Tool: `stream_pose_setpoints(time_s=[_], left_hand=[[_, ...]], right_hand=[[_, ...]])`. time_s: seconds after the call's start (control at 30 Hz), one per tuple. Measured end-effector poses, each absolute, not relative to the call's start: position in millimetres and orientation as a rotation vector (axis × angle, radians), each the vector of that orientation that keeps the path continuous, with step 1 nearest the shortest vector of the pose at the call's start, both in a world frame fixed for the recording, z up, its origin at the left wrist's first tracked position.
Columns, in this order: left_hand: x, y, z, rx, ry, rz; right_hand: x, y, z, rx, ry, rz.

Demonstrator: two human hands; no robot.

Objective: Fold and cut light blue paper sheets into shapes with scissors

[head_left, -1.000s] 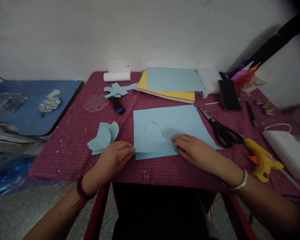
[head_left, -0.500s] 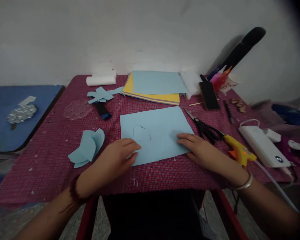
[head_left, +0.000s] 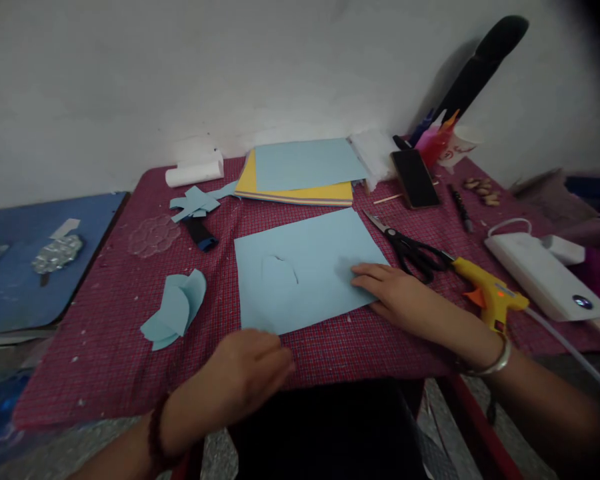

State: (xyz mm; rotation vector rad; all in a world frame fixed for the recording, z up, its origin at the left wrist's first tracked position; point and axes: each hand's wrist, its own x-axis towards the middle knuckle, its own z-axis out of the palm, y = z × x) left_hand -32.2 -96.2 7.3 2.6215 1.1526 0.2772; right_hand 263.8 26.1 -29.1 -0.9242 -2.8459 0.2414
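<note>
One right hand (head_left: 393, 293) loosely extended on blue paper (head_left: 323, 257), left hand (head_left: 243, 370) curled (grip unclear).

The light was dim and flat, the wall (head_left: 280, 73) grey. Soft shadows fell leftward, from the right hand (head_left: 397, 293) onto the blue sheet (head_left: 320, 250) and from the tilted black object (head_left: 485, 63) onto the wall. Foil (head_left: 57, 254) glinted faintly. The left hand (head_left: 247, 373) was smeared by blur, the edges looked stretched, and darkness swallowed the upper right corner.
</note>
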Motion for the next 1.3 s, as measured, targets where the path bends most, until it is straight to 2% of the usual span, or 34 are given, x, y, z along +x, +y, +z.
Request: stream_pose_setpoints(time_s=[0.13,0.3,0.47,0.8,1.07,1.3], left_hand=[[-49,-50,0,2.760,1.562,0.100],[-40,3,-12,2.819,1.544,-0.168],[-27,21,-9,2.718,1.727,-0.205],[-22,12,0,2.673,1.641,-0.264],[-39,18,-6,2.561,1.481,-0.084],[-84,-51,4,2.593,1.813,-0.396]], right_hand=[[261,25,-26,-0.941,-2.848,0.219],[272,31,-26,-0.943,-2.856,0.275],[291,49,-32,-0.945,-2.773,0.406],[289,54,-25,-0.955,-2.671,0.465],[290,49,-33,-0.955,-2.644,0.392],[290,46,-32,-0.961,-2.645,0.392]])
